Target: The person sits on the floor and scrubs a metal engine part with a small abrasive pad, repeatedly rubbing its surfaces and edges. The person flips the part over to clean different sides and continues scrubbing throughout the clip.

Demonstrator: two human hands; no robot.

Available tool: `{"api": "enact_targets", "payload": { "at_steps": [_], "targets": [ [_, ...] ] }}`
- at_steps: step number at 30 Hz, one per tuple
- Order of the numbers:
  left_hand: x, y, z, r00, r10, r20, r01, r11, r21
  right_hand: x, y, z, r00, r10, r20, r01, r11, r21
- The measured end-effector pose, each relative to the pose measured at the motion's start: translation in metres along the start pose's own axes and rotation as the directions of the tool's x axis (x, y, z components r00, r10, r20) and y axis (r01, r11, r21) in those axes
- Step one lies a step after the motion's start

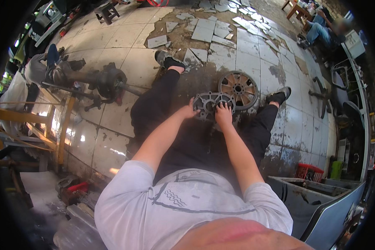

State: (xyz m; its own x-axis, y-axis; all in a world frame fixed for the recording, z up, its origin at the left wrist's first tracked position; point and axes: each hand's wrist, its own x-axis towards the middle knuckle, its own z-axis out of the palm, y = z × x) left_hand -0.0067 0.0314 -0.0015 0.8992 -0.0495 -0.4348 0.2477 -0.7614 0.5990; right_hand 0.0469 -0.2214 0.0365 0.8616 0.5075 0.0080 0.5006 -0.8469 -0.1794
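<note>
A grey cast-metal housing [208, 105] with bolt lugs around its rim stands between the person's spread legs. My left hand [189, 110] grips its left edge, the thumb and a finger apart along the rim. On the right part of the housing lies my right hand [224, 114], its fingers bent over a dark opening; whether they hold a small part there cannot be told. Just behind the housing and to its right, a toothed metal flywheel [238, 89] with a rusty brown face and a hole at its centre rests on the tiled floor, partly overlapped by the housing.
A vehicle axle assembly [107, 82] is at the left, near a yellow frame [64, 128]. Broken tiles [203, 30] lie ahead. An office chair [340, 81] and a seated person [323, 29] are at the right; a metal cabinet [300, 190] stands at the lower right.
</note>
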Motion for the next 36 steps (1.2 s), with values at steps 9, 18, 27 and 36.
{"api": "enact_targets", "payload": {
  "at_steps": [9, 18, 27, 36],
  "targets": [
    [-0.013, 0.033, -0.007, 0.985, -0.171, -0.005, 0.171, 0.984, 0.048, 0.029, -0.058, 0.006, 0.962, -0.199, -0.187, 0.218, 0.972, 0.087],
    [-0.025, 0.029, -0.014, 0.976, -0.2, -0.092, 0.195, 0.979, -0.06, 0.02, -0.085, 0.02, 0.984, -0.164, -0.069, 0.17, 0.981, 0.092],
    [-0.028, 0.032, -0.014, 0.969, -0.228, -0.094, 0.228, 0.974, -0.018, 0.023, -0.083, 0.014, 0.981, -0.181, -0.072, 0.186, 0.979, 0.081],
    [-0.026, 0.029, -0.01, 0.965, -0.233, -0.123, 0.23, 0.972, -0.037, 0.016, -0.091, 0.02, 0.984, -0.156, -0.091, 0.165, 0.981, 0.101]
  ]
}}
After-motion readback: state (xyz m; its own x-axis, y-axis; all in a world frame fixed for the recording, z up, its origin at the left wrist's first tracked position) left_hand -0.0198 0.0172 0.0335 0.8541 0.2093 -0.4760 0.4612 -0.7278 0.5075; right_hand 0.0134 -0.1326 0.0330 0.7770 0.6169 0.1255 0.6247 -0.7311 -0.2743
